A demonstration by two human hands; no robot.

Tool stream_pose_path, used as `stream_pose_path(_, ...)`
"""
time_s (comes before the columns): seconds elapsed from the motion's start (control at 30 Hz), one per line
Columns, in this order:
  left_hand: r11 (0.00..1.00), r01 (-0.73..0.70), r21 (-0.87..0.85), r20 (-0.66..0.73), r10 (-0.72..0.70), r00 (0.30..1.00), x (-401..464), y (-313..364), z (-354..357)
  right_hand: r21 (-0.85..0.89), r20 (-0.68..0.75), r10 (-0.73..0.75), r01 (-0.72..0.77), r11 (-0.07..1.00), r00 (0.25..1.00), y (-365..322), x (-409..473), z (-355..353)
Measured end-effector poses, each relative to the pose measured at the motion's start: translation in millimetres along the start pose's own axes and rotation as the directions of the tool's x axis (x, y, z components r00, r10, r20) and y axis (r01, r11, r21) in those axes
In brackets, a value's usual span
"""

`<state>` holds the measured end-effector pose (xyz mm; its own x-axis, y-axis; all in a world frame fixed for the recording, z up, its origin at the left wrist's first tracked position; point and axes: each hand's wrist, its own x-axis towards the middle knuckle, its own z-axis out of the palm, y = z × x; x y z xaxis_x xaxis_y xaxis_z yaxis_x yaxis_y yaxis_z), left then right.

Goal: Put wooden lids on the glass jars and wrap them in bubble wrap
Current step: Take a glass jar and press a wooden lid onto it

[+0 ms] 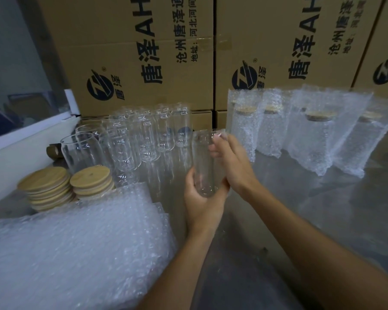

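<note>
The big pile of bubble wrap sheets [76,247] lies left of the left hand [203,203]. That hand grips the bottom of a lidless glass jar [203,162]. The right hand [232,163] holds its top edge. Bare table [323,209] lies right of the hands. Wooden lids [91,177] sit stacked far left.

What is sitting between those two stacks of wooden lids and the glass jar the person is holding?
In the head view, a corner of the bubble wrap pile and a cluster of bare glass jars lie between the wooden lids and the held jar, gripped by both hands.
</note>
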<state>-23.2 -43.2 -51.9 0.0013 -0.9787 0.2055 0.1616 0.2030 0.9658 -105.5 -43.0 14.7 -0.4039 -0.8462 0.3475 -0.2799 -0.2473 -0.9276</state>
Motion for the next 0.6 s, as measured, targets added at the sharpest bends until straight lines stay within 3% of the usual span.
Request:
stream_pose_path(0.23, 0.978, -0.033, 0.204, -0.104, 0.056, 0.993, -1.5, 1.2, -2.3, -0.175, 0.195, -0.055, 0.090, 0.980, 0.979, -23.0, 3.4, -16.5)
stream_pose_path(0.47, 0.966, 0.020, 0.257, -0.140, 0.017, 0.990, 1.8, -0.1, -7.0, -0.358, 0.330, 0.007, 0.118, 0.926, 0.944, -26.2, 9.1, -27.3)
stream_pose_path(0.6, 0.955, 0.028, 0.294, -0.130, 0.011, 0.991, 3.6, -1.6, -6.4, -0.440, 0.257, -0.054, 0.167, 0.882, 0.965, -33.4, 4.7, -20.9)
